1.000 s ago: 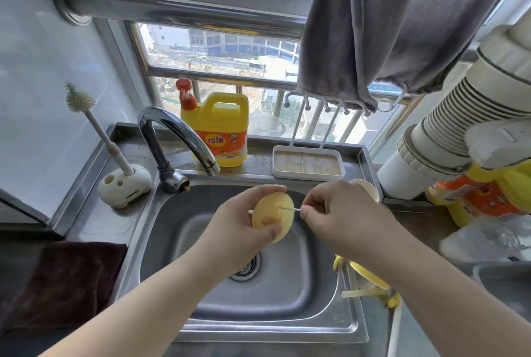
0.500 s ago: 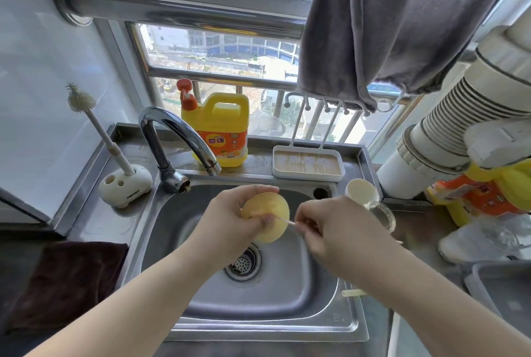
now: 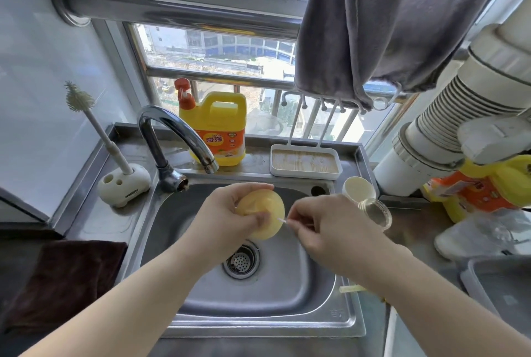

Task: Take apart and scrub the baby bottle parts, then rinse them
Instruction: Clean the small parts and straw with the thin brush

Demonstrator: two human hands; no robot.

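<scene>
At centre frame, over the steel sink (image 3: 301, 293), the left hand (image 3: 230, 221) grips a rounded yellow bottle part (image 3: 263, 213), fingers curled round its rim and thumb across its face. The right hand (image 3: 324, 230) pinches a thin pale stem (image 3: 283, 221) projecting from its right edge. The part appears smooth, light and somewhat pliable — likely slippery once wet, so the rim is the safer hold; the stem looks slender and easily bent. A clear cap (image 3: 375, 210) sits on the counter at right — glossy, rigid.
</scene>
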